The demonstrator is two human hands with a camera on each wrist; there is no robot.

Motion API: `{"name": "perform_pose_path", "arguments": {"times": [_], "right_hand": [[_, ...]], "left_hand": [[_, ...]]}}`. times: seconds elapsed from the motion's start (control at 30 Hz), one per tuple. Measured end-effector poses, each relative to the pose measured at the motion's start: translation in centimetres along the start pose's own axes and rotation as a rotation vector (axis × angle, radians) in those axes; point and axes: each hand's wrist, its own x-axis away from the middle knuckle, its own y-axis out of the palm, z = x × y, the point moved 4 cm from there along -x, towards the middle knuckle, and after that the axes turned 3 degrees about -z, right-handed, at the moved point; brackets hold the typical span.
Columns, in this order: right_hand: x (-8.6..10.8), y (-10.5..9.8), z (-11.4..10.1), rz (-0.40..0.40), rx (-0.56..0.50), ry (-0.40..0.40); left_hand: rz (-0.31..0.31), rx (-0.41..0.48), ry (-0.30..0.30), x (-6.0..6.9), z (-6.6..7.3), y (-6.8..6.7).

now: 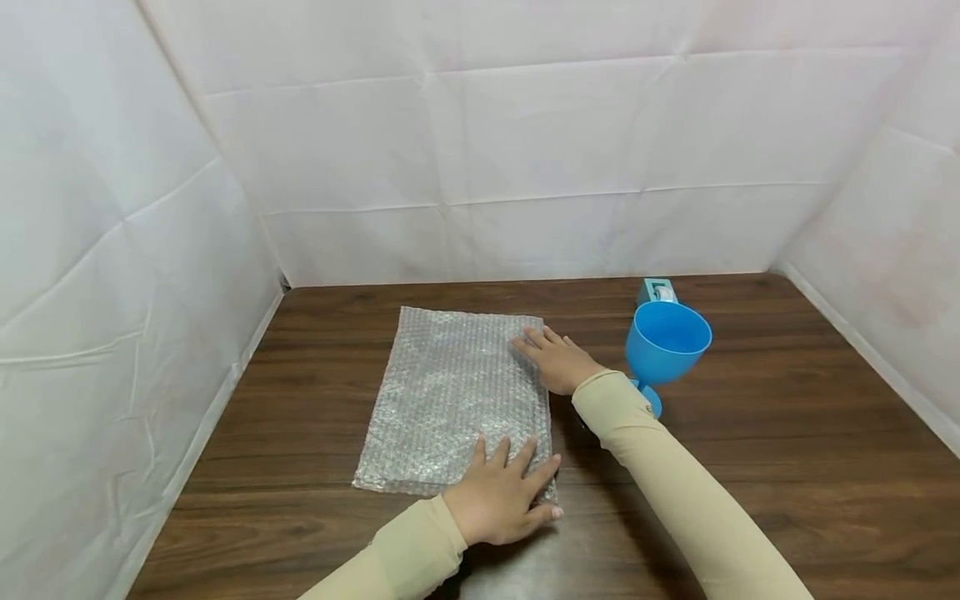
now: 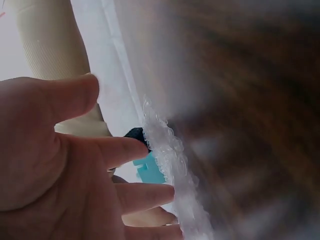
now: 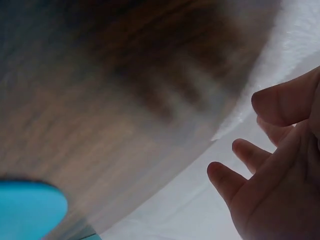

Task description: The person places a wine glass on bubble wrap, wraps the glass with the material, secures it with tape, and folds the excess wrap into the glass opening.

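Observation:
A sheet of clear bubble wrap [image 1: 450, 383] lies flat on the dark wooden table. My left hand [image 1: 498, 496] spreads its fingers over the near right corner of the sheet. In the left wrist view the fingertips [image 2: 162, 192] meet the edge of the bubble wrap [image 2: 172, 160]. Farther back, my right hand [image 1: 558, 360] has its fingers extended over the sheet's right edge, near the far corner. The right wrist view shows the right hand [image 3: 280, 165] with fingers apart and nothing gripped, beside the bubble wrap edge [image 3: 285, 65].
A blue goblet-shaped cup [image 1: 667, 346] stands just right of my right wrist. Behind it sits a teal tape dispenser [image 1: 657, 291] with a white roll. White cloth walls [image 1: 525, 142] enclose the back and sides of the wooden table [image 1: 787, 417].

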Motion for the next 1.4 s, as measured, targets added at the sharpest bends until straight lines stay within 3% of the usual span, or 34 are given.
{"name": "perform_pose_path", "arguments": {"times": [0.47,0.7,1.1,1.4], "right_hand": [[-0.2,0.0,0.7,-0.019,0.013,0.013],[0.2,0.3,0.9,-0.042,-0.019,0.032],[2.2,0.5,0.4,-0.034,0.021,0.095],[5.1,1.3,0.5,0.042,0.04,0.058]], "left_hand": [[-0.069,-0.016,0.03,0.3,-1.2,0.3],[-0.107,0.04,0.061,0.9,-2.2,0.2],[-0.141,0.143,0.063,2.5,-4.9,0.1],[-0.157,0.212,0.075,4.0,-6.8,-0.2]]}}
